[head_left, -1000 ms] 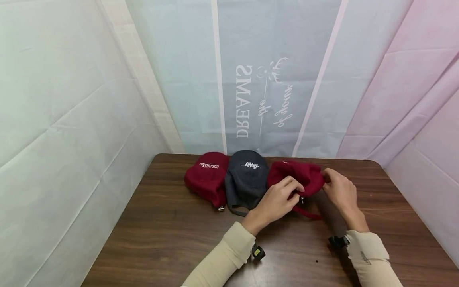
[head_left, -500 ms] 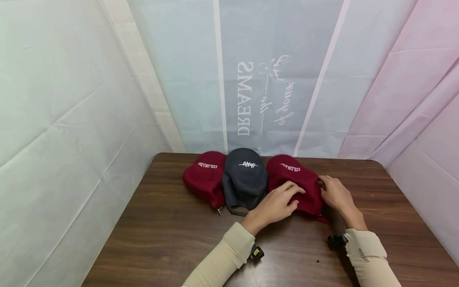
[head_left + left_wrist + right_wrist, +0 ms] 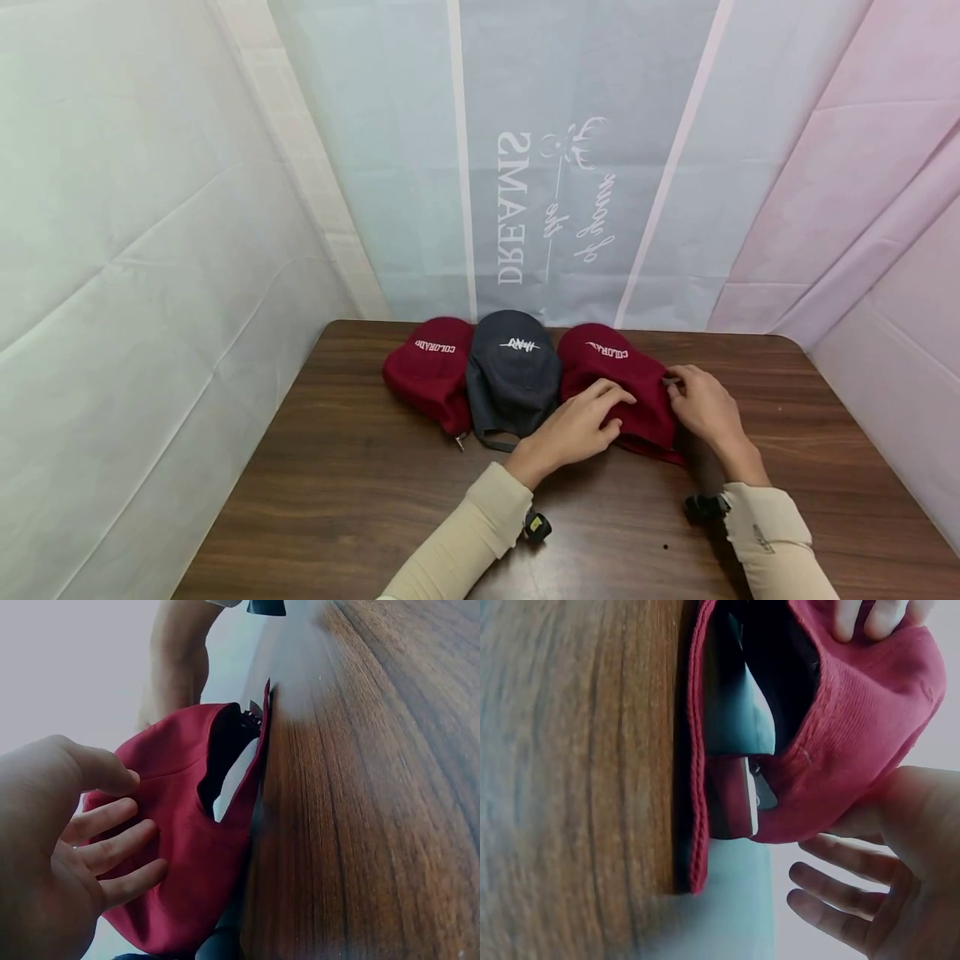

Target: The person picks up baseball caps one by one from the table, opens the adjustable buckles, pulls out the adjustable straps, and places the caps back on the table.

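Note:
A dark red cap (image 3: 611, 371) with white lettering lies on the right of a row of three caps. My left hand (image 3: 573, 425) rests its loosely spread fingertips on the cap's near left part. In the left wrist view those fingers (image 3: 124, 847) lie against the red fabric without gripping it. At the cap's right edge is my right hand (image 3: 705, 408). The right wrist view has its thumb side touching the cloth, with the other fingers (image 3: 836, 889) spread beside it. A strap with a metal buckle (image 3: 751, 796) shows at the cap's rear opening.
A dark grey-blue cap (image 3: 513, 375) stands directly left of the red one, and another dark red cap (image 3: 435, 367) is left of that. All sit near the back edge of a brown wooden table (image 3: 337, 500). Fabric curtains (image 3: 360, 167) hang behind and beside it.
The right cap has been turned and flattened: its crown now faces up with the lettering visible. The left fingers have loosened from its edge. Over the last half second little has moved.

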`<state>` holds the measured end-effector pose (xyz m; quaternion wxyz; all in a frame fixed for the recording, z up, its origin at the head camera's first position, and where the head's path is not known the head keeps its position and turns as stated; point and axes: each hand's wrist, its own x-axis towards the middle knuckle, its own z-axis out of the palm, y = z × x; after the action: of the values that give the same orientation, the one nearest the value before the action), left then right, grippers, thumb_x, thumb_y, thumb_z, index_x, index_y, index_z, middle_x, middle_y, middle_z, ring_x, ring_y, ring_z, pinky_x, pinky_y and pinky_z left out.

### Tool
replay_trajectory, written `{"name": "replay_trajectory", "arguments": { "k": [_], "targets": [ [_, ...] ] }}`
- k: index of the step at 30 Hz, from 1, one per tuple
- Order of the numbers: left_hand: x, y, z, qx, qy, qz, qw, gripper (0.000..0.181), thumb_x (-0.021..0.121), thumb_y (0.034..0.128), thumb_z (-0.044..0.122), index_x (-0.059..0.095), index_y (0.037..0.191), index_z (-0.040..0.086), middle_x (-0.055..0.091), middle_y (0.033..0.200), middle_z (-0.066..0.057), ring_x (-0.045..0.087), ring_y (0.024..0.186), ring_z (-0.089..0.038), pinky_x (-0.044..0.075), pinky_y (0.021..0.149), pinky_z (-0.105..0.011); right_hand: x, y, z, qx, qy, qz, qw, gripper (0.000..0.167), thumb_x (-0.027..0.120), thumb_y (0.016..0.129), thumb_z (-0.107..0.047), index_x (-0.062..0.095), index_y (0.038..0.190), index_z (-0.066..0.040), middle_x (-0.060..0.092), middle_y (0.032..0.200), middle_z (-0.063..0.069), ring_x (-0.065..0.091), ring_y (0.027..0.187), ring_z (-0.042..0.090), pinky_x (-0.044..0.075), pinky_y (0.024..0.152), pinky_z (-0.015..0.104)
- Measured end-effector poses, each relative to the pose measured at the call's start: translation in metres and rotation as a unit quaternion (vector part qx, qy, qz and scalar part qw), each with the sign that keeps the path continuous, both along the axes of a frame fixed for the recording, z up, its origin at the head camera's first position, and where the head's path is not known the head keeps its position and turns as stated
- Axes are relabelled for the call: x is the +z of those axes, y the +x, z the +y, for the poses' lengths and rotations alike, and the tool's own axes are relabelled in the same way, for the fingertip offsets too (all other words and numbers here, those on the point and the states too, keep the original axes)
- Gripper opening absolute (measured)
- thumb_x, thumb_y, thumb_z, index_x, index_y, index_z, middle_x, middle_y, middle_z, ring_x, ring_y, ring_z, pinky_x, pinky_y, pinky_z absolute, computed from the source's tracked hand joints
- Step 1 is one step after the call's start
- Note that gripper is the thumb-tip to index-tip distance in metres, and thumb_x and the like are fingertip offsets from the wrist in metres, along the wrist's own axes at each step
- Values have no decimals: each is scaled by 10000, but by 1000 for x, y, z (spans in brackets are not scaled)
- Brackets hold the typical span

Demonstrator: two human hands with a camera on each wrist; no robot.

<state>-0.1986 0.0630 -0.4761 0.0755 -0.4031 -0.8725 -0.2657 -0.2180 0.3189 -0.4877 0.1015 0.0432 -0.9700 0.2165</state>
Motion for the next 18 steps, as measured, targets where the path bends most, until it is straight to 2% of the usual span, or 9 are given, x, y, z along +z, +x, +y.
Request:
{"name": "replay_trajectory", "arguments": {
  "k": [11, 18],
  "targets": [
    [-2, -8, -1, -41, 31, -116, 9999, 335, 641, 1027, 125, 644, 1351, 207, 607, 1358, 47, 582, 1166, -32, 436, 963, -79, 9, 7, -7, -280, -223, 600, 9976, 247, 648, 1032, -168, 751, 1223, -49, 737, 1184, 217, 706, 1013, 425, 514, 759, 634],
    [1, -9, -19, -137, 254, -208, 9994, 314, 632, 1033, 105, 662, 1338, 175, 648, 1316, 41, 613, 1129, -54, 447, 961, -80, 17, 15, -10, -256, -330, 1053, 9936, 195, 680, 1018, -165, 775, 1158, -69, 754, 1108, 177, 713, 979, 424, 507, 751, 642]
  ]
}}
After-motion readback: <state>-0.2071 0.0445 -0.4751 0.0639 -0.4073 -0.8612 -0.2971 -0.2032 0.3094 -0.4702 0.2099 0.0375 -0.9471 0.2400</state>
